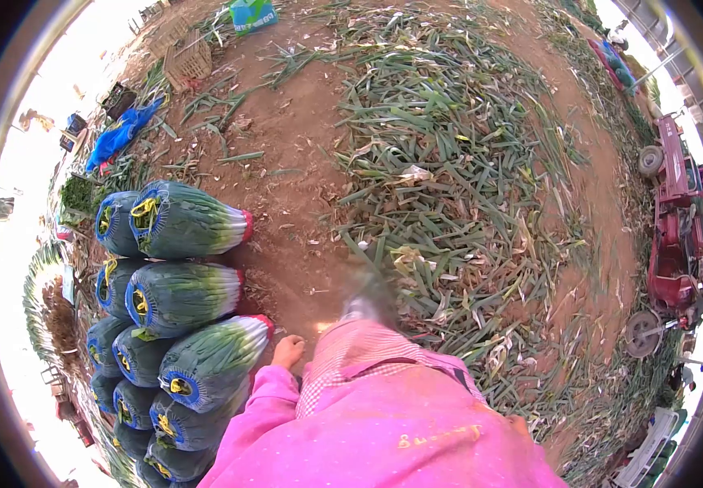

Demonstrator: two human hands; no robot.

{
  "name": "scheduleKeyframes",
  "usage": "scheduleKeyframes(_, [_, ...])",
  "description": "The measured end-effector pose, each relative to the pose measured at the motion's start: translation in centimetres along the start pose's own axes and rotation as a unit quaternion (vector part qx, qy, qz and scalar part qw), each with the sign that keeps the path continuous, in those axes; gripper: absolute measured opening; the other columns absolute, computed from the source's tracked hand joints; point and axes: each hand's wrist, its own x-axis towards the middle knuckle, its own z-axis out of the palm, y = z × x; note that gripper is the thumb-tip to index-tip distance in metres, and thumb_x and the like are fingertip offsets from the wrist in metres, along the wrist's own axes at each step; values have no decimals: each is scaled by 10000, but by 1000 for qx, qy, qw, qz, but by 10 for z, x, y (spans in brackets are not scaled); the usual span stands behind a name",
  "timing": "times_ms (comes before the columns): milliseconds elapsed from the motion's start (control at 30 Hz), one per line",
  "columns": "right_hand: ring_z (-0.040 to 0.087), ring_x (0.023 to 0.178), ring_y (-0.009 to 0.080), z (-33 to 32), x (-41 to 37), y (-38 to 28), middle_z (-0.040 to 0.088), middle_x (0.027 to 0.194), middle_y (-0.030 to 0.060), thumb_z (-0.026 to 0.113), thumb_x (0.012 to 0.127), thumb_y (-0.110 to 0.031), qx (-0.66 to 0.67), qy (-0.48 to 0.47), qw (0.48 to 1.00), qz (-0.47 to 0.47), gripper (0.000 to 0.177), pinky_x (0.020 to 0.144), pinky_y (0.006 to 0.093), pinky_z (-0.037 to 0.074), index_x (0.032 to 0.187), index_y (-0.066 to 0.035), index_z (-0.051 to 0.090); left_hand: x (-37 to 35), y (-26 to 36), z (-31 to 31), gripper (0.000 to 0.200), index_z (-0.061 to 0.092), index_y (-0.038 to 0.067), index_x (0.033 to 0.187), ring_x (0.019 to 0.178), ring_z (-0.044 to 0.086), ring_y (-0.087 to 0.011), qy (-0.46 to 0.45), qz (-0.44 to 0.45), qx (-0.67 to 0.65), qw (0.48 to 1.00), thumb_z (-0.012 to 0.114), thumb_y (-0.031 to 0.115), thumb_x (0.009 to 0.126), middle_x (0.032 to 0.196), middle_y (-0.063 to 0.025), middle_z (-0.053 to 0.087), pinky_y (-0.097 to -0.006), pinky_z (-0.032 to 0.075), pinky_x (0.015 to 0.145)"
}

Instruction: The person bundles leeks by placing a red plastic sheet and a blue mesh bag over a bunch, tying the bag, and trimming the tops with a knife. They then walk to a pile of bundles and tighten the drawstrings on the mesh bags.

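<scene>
My left hand (pixel 289 351) hangs low beside my pink sleeve, its fingers loosely curled with nothing visible in them. Just left of it is the nearest bundle of leeks (pixel 215 358), wrapped in dark green netting with a blue rim and yellow tie at one end; a red band circles its white end. A small gap seems to separate hand and bundle. Behind it another leek bundle (pixel 185 297) lies on the stack, and a further leek bundle (pixel 189 221) lies beyond. Of my right hand (pixel 518 424) only a sliver shows past my pink top; its fingers are hidden.
Loose leek leaves (pixel 441 163) cover the ground ahead and right. Bare brown soil (pixel 294 138) runs between them and the stacked bundles. A plastic crate (pixel 189 63), blue cloth (pixel 124 134) and blue-green box (pixel 251 15) lie farther off. A red three-wheeled vehicle (pixel 677 236) stands at right.
</scene>
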Motion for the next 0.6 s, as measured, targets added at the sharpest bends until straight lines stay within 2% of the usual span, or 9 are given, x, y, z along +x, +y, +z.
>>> scheduleKeyframes(100, [622,814,389,-38,28,-29,635,776,212,607,715,-271,-64,42,997,7,249,745,457,488,777,-35,658,4,11,19,328,672,-5,988,726,684,-253,-40,-44,-80,995,549,237,804,843,-167,692,-360,526,742])
scheduleKeyframes(167, [621,839,382,-64,84,-64,637,817,216,618,722,-268,-102,66,988,-93,254,759,454,484,800,-29,652,-2,11,15,331,677,12,996,761,683,-265,-56,-48,-12,997,552,245,797,859,-170,691,-365,521,767])
scheduleKeyframes(200, [612,880,387,-80,108,-91,634,888,233,622,734,-260,-61,106,980,-155,286,779,454,479,878,-14,644,-6,12,15,332,680,20,1000,779,683,-271,-64,-53,21,996,554,248,794,867,-172,690,-368,518,780])
scheduleKeyframes(233, [616,933,369,-114,107,-158,641,973,225,616,764,-249,-27,100,985,-135,328,820,436,482,977,1,636,-6,10,14,333,681,29,1005,806,679,-279,-58,-55,41,996,555,250,790,880,-173,689,-373,513,796])
scheduleKeyframes(300, [630,956,335,-132,142,-203,655,1016,195,606,802,-204,31,210,935,-286,310,851,395,490,1024,10,635,-12,1,8,337,683,46,1017,860,671,-295,-49,-68,86,993,558,254,783,905,-173,688,-383,501,830])
scheduleKeyframes(400, [640,963,295,-166,105,-269,656,1050,176,601,823,-169,165,165,932,-279,281,868,355,490,1036,11,638,-12,4,-2,334,686,69,1019,941,648,-314,-65,-89,62,992,552,259,780,949,-182,679,-392,480,877])
scheduleKeyframes(500, [644,944,299,-123,122,-198,662,1003,178,605,815,-156,143,190,935,-262,278,845,360,496,1041,2,636,-3,38,-16,332,686,73,1014,967,634,-329,-87,-99,93,987,549,264,780,982,-194,667,-401,474,887])
scheduleKeyframes(567, [630,891,346,-87,101,-152,642,930,230,571,802,-236,67,86,987,-115,287,761,422,488,960,-4,630,18,51,-19,330,687,77,1009,970,628,-340,-66,-36,131,989,551,269,778,985,-193,665,-413,472,888])
scheduleKeyframes(600, [629,833,374,-56,93,-125,644,867,214,638,745,-247,53,97,990,-86,308,734,437,491,924,3,629,31,60,-23,329,688,79,1007,972,625,-346,-53,-4,147,988,552,272,778,987,-193,663,-419,471,889])
